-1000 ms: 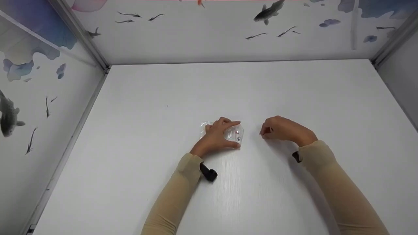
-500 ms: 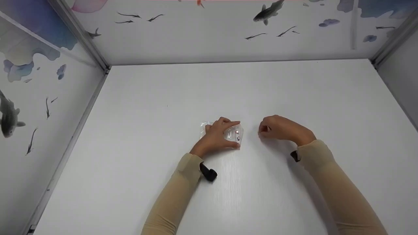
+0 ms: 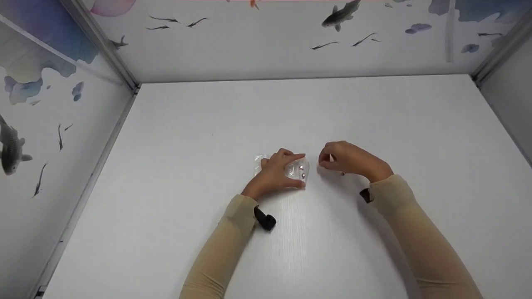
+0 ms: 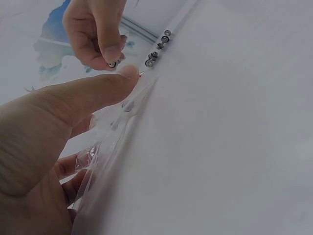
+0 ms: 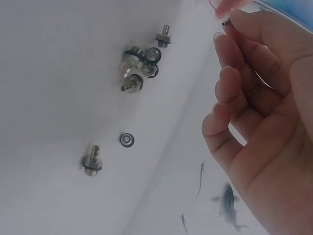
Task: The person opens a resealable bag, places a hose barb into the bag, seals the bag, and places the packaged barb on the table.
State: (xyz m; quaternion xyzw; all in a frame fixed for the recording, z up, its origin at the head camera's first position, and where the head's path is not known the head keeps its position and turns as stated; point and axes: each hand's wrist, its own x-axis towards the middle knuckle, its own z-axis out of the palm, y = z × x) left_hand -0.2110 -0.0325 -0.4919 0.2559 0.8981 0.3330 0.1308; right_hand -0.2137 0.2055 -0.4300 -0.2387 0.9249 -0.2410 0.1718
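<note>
My left hand holds a clear plastic zip bag on the table, thumb and index finger spread at its mouth. Two small shiny metal pieces show at the bag's mouth end. To the right, my right hand pinches a small metal barbed fitting between thumb and index finger, its tip close to the bag. Below that hand, several loose fittings with dark rings lie on the table; most are hidden in the head view. The left wrist view shows the bag's film against the left fingers.
The white table is bounded by a back panel and a left panel, both printed with fish and lily pads. A black strap end hangs from the left wrist.
My right hand has moved left, and slightly away from me, towards the bag with the fitting pinched. A loose fitting now shows below it on the table. The left hand and bag stay in place.
</note>
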